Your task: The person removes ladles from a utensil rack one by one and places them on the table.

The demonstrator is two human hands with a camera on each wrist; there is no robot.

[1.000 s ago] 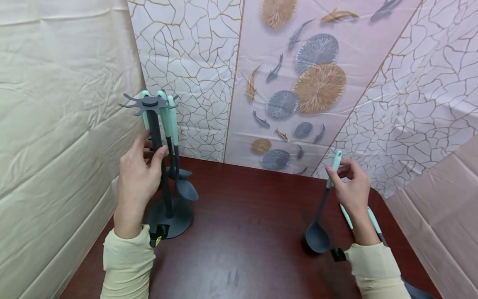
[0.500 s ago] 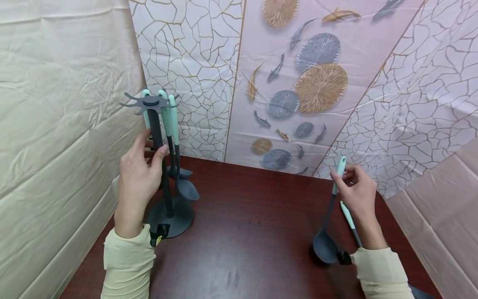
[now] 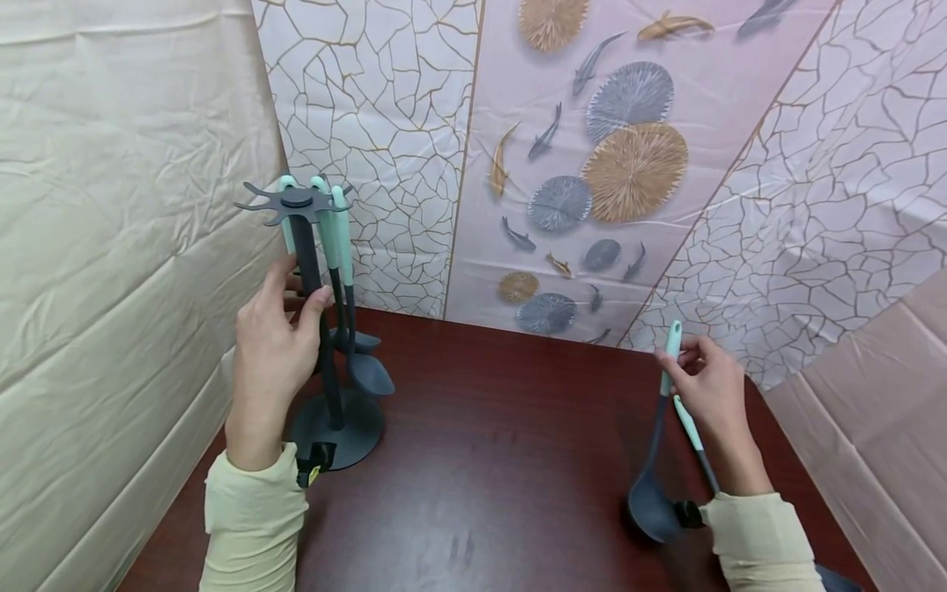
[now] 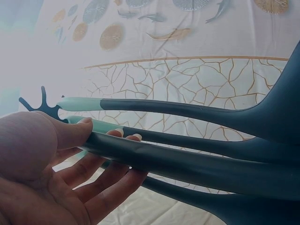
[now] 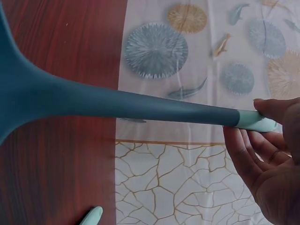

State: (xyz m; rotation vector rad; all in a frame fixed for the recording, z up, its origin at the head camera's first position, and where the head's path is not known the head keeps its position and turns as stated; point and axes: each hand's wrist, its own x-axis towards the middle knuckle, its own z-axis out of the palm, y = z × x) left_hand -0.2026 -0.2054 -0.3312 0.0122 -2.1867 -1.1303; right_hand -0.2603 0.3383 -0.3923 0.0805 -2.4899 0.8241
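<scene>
My left hand (image 3: 277, 353) grips the dark post of a utensil stand (image 3: 334, 409) at the table's left. From the stand's hooked top hang several utensils with mint handles, among them a dark spoon (image 3: 370, 374). In the left wrist view, thumb and fingers wrap the post (image 4: 187, 161), and the hanging utensils run beside it. At the right, my right hand (image 3: 712, 395) pinches the mint handle of a dark ladle (image 3: 654, 501), bowl down and low over the table. Whether the bowl touches the wood is unclear. In the right wrist view the ladle's shaft (image 5: 145, 105) points away from the fingers.
Another mint-handled utensil (image 3: 688, 423) lies on the dark red table (image 3: 488, 460), partly behind my right forearm. A dark utensil part (image 3: 836, 580) shows at the lower right edge. Patterned cloth (image 3: 370, 107) hangs behind the table, with plain cloth at both sides.
My right hand has moved right and lower, toward me, with the ladle still pinched. My left hand and the stand have stayed in place.
</scene>
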